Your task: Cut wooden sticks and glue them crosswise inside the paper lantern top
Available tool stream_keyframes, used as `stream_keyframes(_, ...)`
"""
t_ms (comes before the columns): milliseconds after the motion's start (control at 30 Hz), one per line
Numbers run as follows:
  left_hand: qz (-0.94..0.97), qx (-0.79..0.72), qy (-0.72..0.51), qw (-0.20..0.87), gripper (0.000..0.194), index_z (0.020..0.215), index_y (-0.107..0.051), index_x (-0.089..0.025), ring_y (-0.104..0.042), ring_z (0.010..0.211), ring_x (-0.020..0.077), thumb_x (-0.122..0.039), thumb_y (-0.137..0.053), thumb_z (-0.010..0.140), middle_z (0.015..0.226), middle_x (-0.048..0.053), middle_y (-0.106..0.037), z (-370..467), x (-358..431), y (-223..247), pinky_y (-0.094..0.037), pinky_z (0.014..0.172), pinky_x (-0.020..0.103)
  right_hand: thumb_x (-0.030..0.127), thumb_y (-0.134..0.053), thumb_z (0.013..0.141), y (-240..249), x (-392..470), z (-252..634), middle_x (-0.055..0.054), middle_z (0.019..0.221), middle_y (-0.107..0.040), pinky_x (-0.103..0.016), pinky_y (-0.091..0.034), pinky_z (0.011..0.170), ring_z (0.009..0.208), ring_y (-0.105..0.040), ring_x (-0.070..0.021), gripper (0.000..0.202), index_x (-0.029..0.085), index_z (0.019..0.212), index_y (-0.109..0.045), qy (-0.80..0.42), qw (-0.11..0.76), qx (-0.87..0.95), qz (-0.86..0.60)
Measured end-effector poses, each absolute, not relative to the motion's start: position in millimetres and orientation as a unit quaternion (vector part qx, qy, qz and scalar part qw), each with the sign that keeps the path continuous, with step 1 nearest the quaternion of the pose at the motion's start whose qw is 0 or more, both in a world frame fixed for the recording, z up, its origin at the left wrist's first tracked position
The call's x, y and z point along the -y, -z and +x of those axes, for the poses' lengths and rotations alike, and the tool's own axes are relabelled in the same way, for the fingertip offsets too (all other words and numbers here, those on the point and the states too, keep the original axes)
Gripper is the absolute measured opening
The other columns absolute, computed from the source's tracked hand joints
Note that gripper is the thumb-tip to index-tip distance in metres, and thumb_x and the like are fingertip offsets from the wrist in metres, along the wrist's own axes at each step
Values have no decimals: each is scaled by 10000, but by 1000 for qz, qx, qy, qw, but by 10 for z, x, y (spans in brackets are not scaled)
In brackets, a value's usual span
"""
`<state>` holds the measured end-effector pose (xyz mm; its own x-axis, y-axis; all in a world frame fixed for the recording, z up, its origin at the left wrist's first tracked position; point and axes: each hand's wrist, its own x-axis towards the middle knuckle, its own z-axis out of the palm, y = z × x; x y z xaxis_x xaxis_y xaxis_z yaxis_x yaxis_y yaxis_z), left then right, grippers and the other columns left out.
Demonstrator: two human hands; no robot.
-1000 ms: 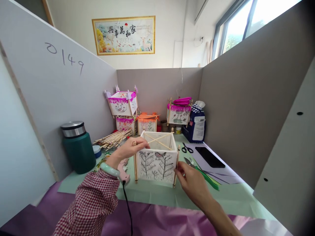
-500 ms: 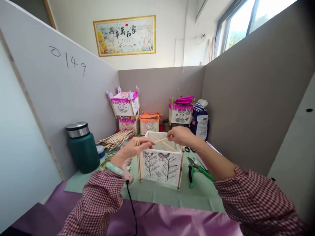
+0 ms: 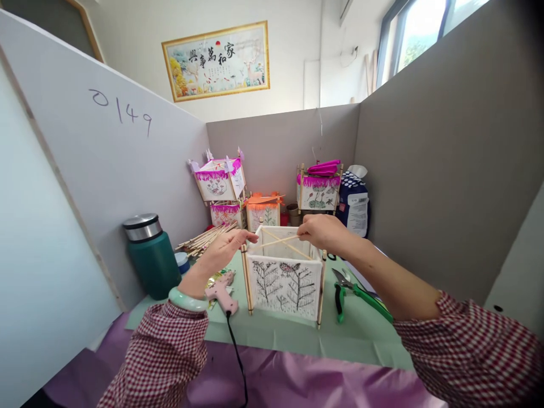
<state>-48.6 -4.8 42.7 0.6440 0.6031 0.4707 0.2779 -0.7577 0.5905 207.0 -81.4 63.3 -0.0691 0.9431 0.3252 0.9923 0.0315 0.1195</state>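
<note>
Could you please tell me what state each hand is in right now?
Left hand: extended at the left rim of the lantern; grip unclear.
Right hand: closed, pinching a thin stick.

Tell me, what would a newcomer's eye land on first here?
Probably the white box with dark tree drawings, front and centre, with the left hand by its left side and the right hand at the thin crossed sticks on top. Behind it, magenta-fringed boxes brighten the back left and back right. A big green flask stands out at the left.
</note>
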Motion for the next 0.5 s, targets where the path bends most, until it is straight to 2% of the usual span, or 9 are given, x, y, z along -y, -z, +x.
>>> stream_keyframes(200,856,-264,-346,280,506,959,-707,-182,-626,948,199,-510,-323,940,1015,69,-710,-450,43,-467,-483,870,328,184,-520,837,-630,836,2102,-35,869,-633,-266,-223,528,738,-540,-139,232,232,813,-747,168,76,719,-670)
stream_keyframes(500,869,-248,-336,266,473,939,-698,-178,-632,926,195,-493,-346,941,995,63,-713,-445,-55,-432,-482,853,326,204,-523,833,-562,751,2136,-27,824,-612,-282,-198,516,650,-499,-124,231,233,727,-727,175,71,728,-659)
